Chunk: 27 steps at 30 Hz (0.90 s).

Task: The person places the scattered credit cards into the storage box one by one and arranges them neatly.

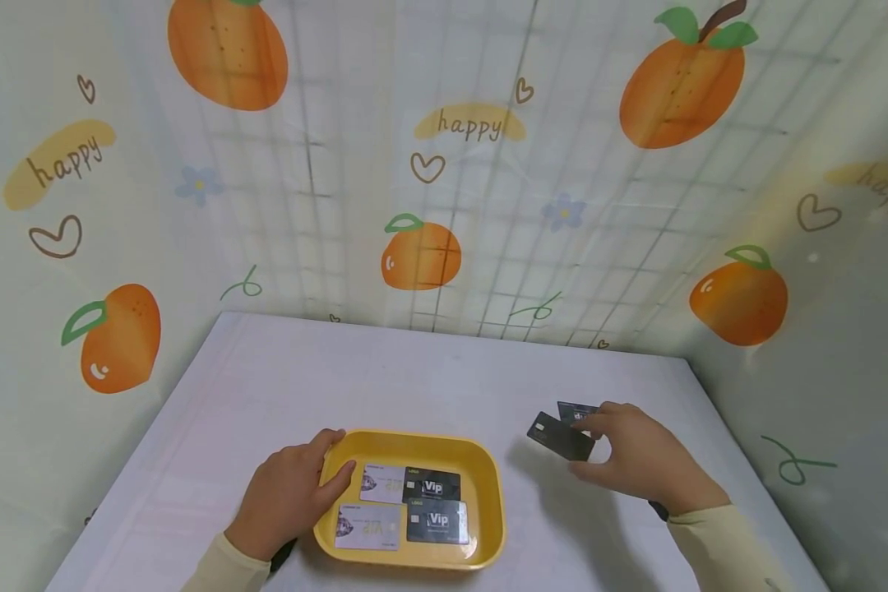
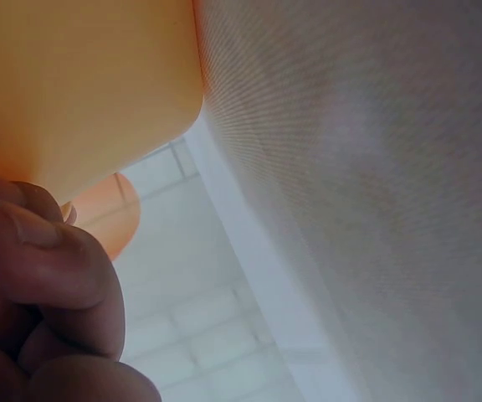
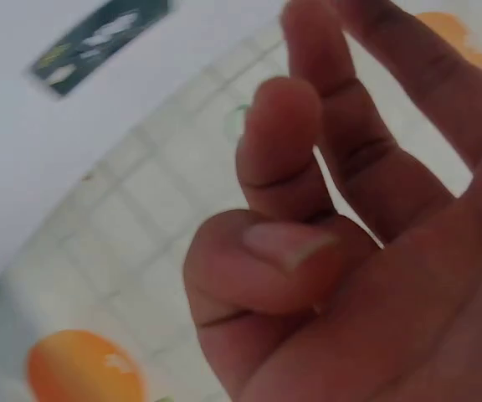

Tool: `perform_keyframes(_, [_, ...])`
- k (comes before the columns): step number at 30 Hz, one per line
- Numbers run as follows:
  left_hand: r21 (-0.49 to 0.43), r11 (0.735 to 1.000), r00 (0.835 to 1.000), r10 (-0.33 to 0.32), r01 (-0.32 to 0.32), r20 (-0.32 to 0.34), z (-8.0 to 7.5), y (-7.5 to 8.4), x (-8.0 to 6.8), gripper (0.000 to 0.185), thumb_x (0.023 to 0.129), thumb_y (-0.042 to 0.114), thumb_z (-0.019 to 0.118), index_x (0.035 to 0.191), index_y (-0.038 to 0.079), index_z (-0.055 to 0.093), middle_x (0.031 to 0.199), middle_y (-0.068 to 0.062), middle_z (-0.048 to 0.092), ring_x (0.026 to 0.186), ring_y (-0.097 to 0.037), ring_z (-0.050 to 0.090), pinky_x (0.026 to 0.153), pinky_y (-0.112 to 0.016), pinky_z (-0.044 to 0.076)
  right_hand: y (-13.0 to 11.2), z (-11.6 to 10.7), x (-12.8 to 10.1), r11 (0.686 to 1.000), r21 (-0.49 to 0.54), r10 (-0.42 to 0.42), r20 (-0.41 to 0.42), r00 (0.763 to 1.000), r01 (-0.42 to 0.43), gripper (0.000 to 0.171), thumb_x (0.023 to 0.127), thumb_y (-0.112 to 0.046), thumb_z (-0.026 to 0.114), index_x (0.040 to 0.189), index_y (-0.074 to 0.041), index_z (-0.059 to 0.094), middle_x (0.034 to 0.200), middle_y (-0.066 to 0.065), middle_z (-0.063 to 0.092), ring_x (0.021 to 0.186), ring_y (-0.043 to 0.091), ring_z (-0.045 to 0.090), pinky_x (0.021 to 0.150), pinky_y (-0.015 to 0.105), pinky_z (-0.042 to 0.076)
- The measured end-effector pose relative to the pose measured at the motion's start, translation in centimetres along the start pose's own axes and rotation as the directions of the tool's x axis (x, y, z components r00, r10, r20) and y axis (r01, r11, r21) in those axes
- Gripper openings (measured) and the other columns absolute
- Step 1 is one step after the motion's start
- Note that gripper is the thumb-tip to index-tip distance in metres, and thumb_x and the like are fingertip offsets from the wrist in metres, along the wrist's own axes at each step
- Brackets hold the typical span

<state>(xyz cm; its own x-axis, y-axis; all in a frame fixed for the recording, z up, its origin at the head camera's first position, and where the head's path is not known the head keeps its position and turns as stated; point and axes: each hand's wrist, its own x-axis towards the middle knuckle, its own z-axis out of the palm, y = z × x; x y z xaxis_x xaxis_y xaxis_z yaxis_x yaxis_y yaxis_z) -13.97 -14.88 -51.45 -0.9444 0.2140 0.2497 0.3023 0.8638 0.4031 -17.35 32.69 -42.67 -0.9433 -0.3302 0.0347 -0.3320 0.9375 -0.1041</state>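
Dark card held above the table, yellow tray steadied.

The right hand (image 1: 640, 460) pinches a dark card (image 1: 560, 437), tilted, just off the white table, over a second dark card (image 1: 575, 409) lying flat. The left hand (image 1: 289, 493) grips the yellow tray (image 1: 488, 485), which holds four cards: two pale, two black.

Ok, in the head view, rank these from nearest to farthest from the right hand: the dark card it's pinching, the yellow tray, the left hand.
1. dark card, pinched in the right hand.
2. yellow tray, to its left, mid-table.
3. left hand, gripping the tray's far left rim.
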Motion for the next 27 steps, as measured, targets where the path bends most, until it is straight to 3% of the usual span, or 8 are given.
perform_keyframes(6, [-0.004, 1.0, 1.0, -0.015, 0.015, 0.009, 0.0, 0.0, 0.0, 0.05, 0.099, 0.05, 0.072, 0.135, 0.015, 0.068, 0.052, 0.01, 0.037, 0.043, -0.008, 0.034, 0.045, -0.025, 0.029, -4.2, -1.3, 0.8, 0.996, -0.046, -0.075, -0.039, 0.996, 0.073, 0.046, 0.074, -0.054, 0.09, 0.108, -0.025, 0.079, 0.09, -0.014, 0.059, 0.089, 0.011, 0.055, 0.075, 0.036, 0.053])
perform_keyframes(12, [-0.006, 1.0, 1.0, -0.009, 0.009, -0.002, 0.0, 0.0, 0.1, 0.05, 0.099, 0.05, 0.072, 0.134, 0.015, 0.069, 0.051, 0.01, 0.036, 0.043, -0.008, 0.033, 0.045, -0.026, 0.028, -8.1, -1.9, 1.9, 0.978, -0.069, -0.2, -0.056, 0.978, 0.196, 0.049, 0.071, -0.057, 0.09, 0.109, -0.027, 0.08, 0.086, -0.019, 0.052, 0.085, 0.008, 0.048, 0.068, 0.029, 0.049])
perform_keyframes(18, [-0.005, 1.0, 1.0, -0.003, 0.003, -0.008, 0.1, -0.3, 0.1, 0.05, 0.099, 0.05, 0.072, 0.135, 0.016, 0.069, 0.051, 0.011, 0.036, 0.042, -0.008, 0.033, 0.044, -0.026, 0.028, -11.9, -1.6, 3.5, 0.949, -0.071, -0.307, 0.022, 0.952, 0.308, 0.05, 0.072, -0.06, 0.089, 0.109, -0.027, 0.081, 0.083, -0.018, 0.051, 0.081, 0.008, 0.048, 0.067, 0.027, 0.047])
perform_keyframes(23, [0.0, 1.0, 1.0, 0.01, -0.01, -0.012, 0.2, -0.5, 0.3, 0.05, 0.099, 0.05, 0.071, 0.135, 0.015, 0.069, 0.05, 0.011, 0.035, 0.042, -0.008, 0.032, 0.045, -0.026, 0.029, -15.1, -0.9, 4.8, 0.916, -0.056, -0.39, 0.097, 0.916, 0.397, 0.05, 0.076, -0.06, 0.087, 0.109, -0.023, 0.081, 0.082, -0.015, 0.059, 0.076, 0.008, 0.05, 0.068, 0.03, 0.049])
perform_keyframes(27, [-0.001, 1.0, 0.999, 0.031, -0.031, -0.012, 0.4, -0.7, 0.4, 0.05, 0.1, 0.05, 0.07, 0.135, 0.015, 0.068, 0.05, 0.013, 0.036, 0.043, -0.007, 0.033, 0.046, -0.027, 0.033, -17.4, -0.1, 5.7, 0.89, -0.047, -0.442, 0.16, 0.883, 0.454, 0.045, 0.077, -0.059, 0.085, 0.103, -0.022, 0.078, 0.074, -0.017, 0.056, 0.068, 0.005, 0.05, 0.063, 0.029, 0.048])
